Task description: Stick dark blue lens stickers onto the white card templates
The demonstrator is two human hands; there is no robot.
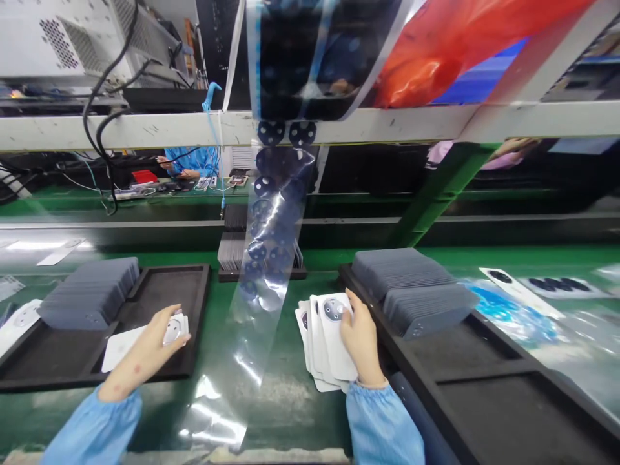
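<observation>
My left hand (pixel 150 349) is over the black tray (pixel 177 284) on the left, its fingers closed around a white panel (pixel 121 345) with a round camera-like ring near its upper end. My right hand (pixel 361 332) grips the edge of several fanned white panels (pixel 334 349) with dark round rings, at the centre right of the green table. Grey panels (pixel 90 290) stand in a row in the left tray. More grey panels (pixel 411 284) stand in the black tray (pixel 484 374) on the right.
A clear plastic strip (pixel 271 258) with dark round stickers hangs over the table's middle. Behind it stands another row of grey panels (pixel 232 248). A pale rail (pixel 169 132) crosses above. Blue film (pixel 518 316) lies at right. A person's blue sleeves (pixel 198 158) show across the bench.
</observation>
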